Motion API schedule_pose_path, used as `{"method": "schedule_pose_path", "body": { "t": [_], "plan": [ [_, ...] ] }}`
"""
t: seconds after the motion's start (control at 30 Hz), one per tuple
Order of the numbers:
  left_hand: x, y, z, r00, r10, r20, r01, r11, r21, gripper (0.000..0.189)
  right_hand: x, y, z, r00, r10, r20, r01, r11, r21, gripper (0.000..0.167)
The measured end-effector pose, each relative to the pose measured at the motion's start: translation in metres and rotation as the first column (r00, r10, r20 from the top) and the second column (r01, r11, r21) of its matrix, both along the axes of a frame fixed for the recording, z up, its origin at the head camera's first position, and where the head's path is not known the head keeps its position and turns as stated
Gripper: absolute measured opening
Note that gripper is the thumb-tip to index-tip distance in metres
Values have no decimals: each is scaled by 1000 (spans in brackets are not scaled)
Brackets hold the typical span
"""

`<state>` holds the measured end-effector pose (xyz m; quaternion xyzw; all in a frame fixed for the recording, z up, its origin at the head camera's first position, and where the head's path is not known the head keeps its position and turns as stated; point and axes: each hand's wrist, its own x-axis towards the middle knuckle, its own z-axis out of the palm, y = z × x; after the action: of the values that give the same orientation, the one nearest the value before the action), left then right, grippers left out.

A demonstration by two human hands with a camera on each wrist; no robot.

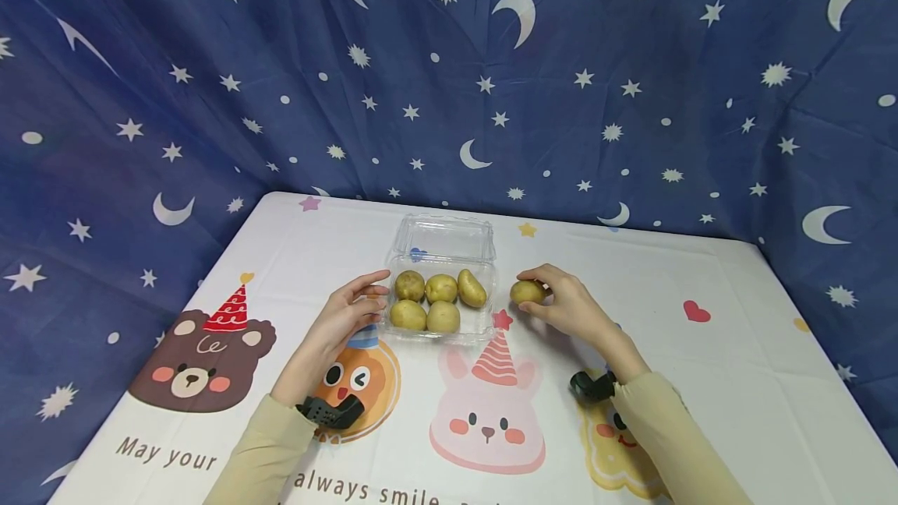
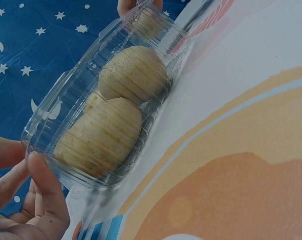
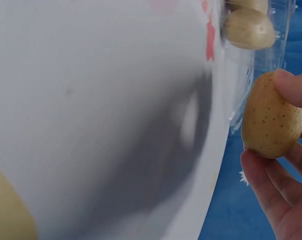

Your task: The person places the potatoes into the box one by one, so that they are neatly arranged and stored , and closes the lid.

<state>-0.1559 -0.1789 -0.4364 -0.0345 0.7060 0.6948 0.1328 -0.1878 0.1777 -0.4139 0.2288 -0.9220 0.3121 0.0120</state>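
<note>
A clear plastic clamshell box (image 1: 477, 327) stands on the table with its lid (image 1: 449, 238) tipped open toward the back. Several yellow-brown potatoes (image 1: 441, 288) lie inside it in two rows, and the front right part of the box shows bare bottom. At the box's left side is my left hand (image 1: 351, 316), its fingertips right at the rim and the fingers loosely bent. To the right of the box my right hand (image 1: 568, 304) pinches another potato (image 3: 272, 117) between thumb and fingers. Small dark spots dot that potato's skin.
A white tablecloth (image 1: 737, 380) printed with cartoon animals, small shapes and lettering covers the table. Behind and to the left hangs a dark blue curtain (image 1: 435, 84) with moons and stars. Each wrist wears a black camera strap (image 1: 331, 413).
</note>
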Motion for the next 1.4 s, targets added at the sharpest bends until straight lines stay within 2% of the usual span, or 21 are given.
{"method": "schedule_pose_path", "body": {
  "t": [0.6,0.87,1.13,1.4],
  "plan": [
    [0,0,0,1000,0,1,0,1000,-4,54,15,-16,22,993,80,-92,-85,995,-51,43],
    [0,0,0,1000,-1,2,1,1000,-2,54,19,-27,28,978,155,-137,-166,984,-67,40],
    [0,-1,0,1000,-2,1,2,1000,1,54,22,-40,31,970,212,-117,-219,974,-50,43],
    [1,-1,1,1000,-7,5,7,1000,23,55,23,-52,32,970,233,-66,-235,972,-28,44]
  ]
}}
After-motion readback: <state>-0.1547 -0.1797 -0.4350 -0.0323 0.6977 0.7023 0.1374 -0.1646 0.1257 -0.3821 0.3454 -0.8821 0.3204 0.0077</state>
